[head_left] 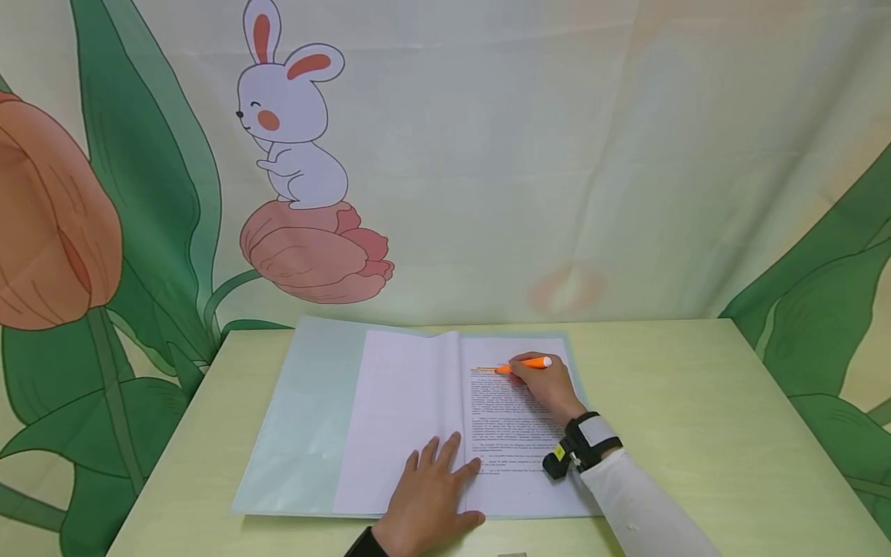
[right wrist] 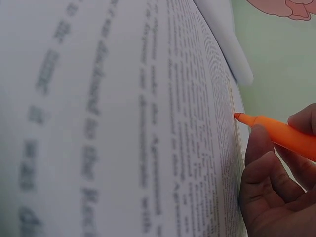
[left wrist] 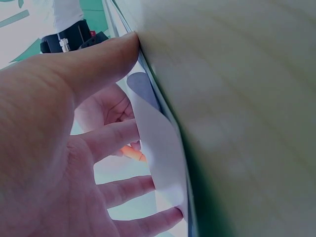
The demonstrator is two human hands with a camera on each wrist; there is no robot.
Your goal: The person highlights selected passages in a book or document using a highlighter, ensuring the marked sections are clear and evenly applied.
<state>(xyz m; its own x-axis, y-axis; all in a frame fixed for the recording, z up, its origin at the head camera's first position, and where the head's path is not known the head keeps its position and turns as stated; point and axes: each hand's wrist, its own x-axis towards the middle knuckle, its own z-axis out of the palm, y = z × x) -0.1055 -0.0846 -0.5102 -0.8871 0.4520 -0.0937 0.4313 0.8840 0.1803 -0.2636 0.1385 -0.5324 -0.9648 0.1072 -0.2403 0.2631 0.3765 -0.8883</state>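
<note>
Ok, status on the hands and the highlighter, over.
Right hand grips orange highlighter, tip on printed page. Left hand flat on the page. Nothing in the way.

left hand (head_left: 428,495) lay flat at six o'clock, fingers spread; right hand (head_left: 550,387) sat curled at one o'clock, wrist strapped.

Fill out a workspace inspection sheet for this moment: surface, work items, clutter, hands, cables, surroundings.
Surface: pale green table, mostly bare.
Work items: open folder lying flat; printed page on its right side, top line marked orange; orange highlighter tip on that line.
Clutter: small object at the near table edge, too cut off to identify.
Hands: left hand rests flat, fingers spread, on the pages near the fold; right hand grips the highlighter.
Cables: nothing seen.
Surroundings: backdrop cloth printed with a rabbit, tulips and leaves.
</note>
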